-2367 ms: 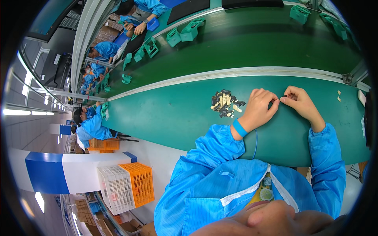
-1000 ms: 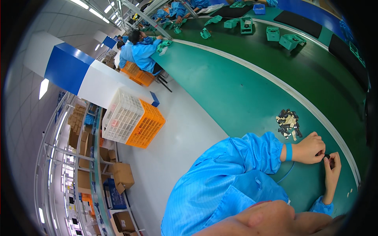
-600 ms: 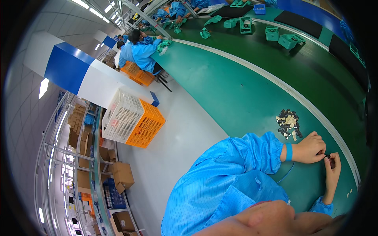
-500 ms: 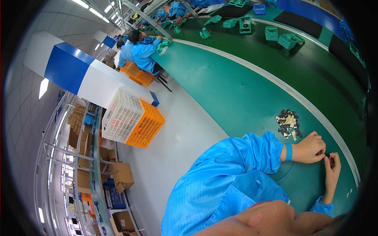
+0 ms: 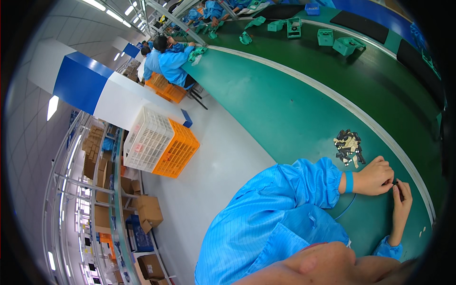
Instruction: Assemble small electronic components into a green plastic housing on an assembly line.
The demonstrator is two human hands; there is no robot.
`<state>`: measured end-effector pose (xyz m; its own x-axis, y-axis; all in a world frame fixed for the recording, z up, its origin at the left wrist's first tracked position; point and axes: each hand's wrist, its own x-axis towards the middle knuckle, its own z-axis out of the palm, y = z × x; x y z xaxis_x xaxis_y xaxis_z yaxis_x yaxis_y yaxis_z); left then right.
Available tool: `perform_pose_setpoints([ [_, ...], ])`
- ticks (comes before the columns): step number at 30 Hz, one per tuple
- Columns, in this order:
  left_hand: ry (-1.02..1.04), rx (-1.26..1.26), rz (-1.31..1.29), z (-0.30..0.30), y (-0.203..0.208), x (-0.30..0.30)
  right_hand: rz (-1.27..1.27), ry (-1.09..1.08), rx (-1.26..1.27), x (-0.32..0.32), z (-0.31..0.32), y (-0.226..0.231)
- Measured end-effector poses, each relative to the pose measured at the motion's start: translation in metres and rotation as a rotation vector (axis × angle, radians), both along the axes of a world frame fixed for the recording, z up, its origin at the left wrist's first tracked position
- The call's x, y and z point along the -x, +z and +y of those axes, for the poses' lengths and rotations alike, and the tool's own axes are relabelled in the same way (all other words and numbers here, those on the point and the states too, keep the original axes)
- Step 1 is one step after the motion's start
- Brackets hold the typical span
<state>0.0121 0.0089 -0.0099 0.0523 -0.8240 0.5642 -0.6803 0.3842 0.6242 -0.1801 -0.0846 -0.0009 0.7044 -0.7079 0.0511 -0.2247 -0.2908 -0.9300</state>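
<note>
My left hand point(image 5: 374, 176), with a blue band round its wrist, is closed over the green table near the conveyor's edge. Its fingertips meet those of my right hand point(image 5: 403, 198), which pinches from the other side. Between them a small black part point(image 5: 395, 182) shows, mostly covered by fingers; its exact kind is too small to make out. Just beyond my left hand lies a loose pile of small black and beige parts point(image 5: 349, 146). A thin blue cord point(image 5: 349, 209) runs from the wristband down onto the table.
Past a pale rail point(image 5: 332, 92), a dark green conveyor carries green trays point(image 5: 348, 46). A blue bin point(image 5: 312, 9) stands on the far side. White and orange crates point(image 5: 176, 151) are stacked on the floor at left. Co-workers in blue point(image 5: 172, 62) sit farther along the table.
My hands have shifted slightly, the right one a little upward, and more of the black part shows between the fingertips. The green trays have moved slightly left and away along the conveyor.
</note>
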Motion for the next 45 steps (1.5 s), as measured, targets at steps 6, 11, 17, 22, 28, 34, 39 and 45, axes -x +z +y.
perform_pose_setpoints([
  [6,-0.009,-0.003,-0.006,0.002,-0.004,-0.001,-0.041,-0.1,-0.096,-0.002,-0.001,-0.012],
  [11,-0.034,-0.004,-0.012,0.002,-0.002,0.001,-0.092,-0.066,-0.185,0.003,-0.004,-0.01],
  [17,-0.044,-0.014,0.005,0.0,-0.004,0.0,-0.083,0.014,-0.159,0.003,-0.007,-0.003],
  [22,-0.029,-0.042,0.012,0.0,-0.002,-0.001,-0.095,0.025,-0.173,0.002,-0.006,-0.003],
  [28,-0.032,-0.071,0.054,0.002,-0.002,0.0,-0.105,0.017,-0.201,0.002,-0.005,-0.002],
  [34,-0.047,-0.098,0.07,0.0,0.002,0.009,-0.075,-0.039,-0.25,0.016,-0.004,0.003],
  [39,0.012,-0.059,-0.011,0.007,0.01,-0.009,-0.212,-0.058,-0.395,0.001,-0.013,-0.001],
  [45,-0.096,0.014,-0.162,0.007,0.008,0.001,-0.214,-0.086,-0.48,0.005,-0.013,0.007],
])
